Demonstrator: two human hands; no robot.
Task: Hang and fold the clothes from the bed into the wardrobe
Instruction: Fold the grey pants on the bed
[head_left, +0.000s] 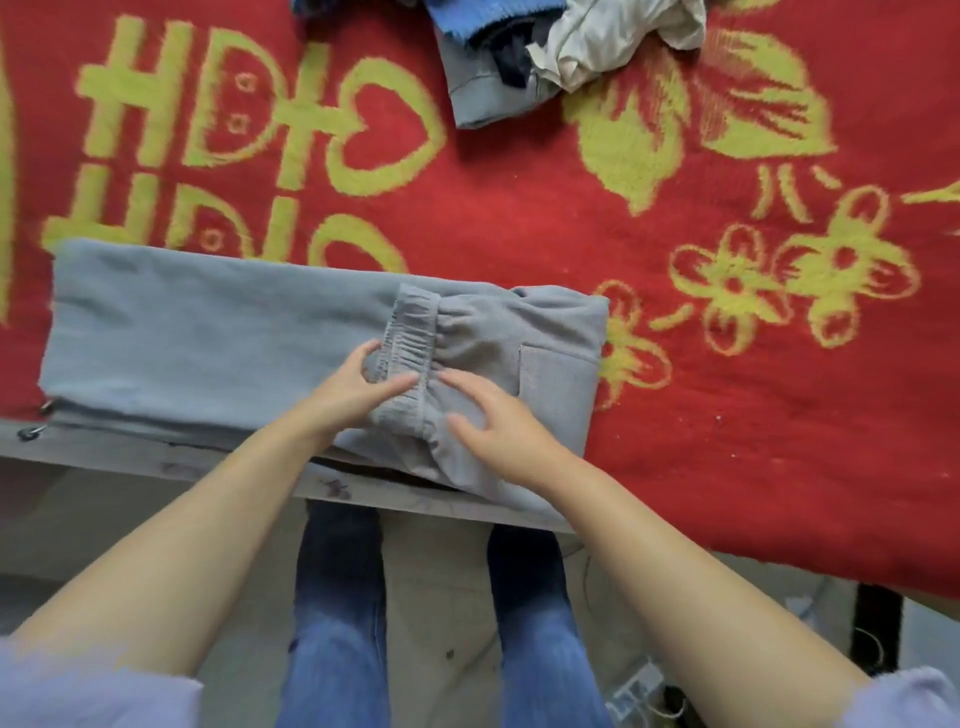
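So there's a pair of grey-blue soft cotton trousers (218, 343) laid flat along the near edge of the bed, on top of a red fuzzy blanket with yellow-green flowers and lettering (519, 208). The waist end has been folded over onto the legs, so the gathered elastic waistband (410, 338) sits on top, roughly mid-garment, with a patch pocket (556, 384) showing just to its right.

The person's left hand (353, 384) is pinching the near end of that waistband, thumb on one side and fingers curled on the other. The right hand (498, 421) lies flat on the fabric just beside the waistband, fingers straight and spread a bit, pressing the cloth down.

Up at the far edge of the blanket there's a crumpled heap of other clothes (519, 57): something blue, something grey, something off-white, well apart from the trousers.
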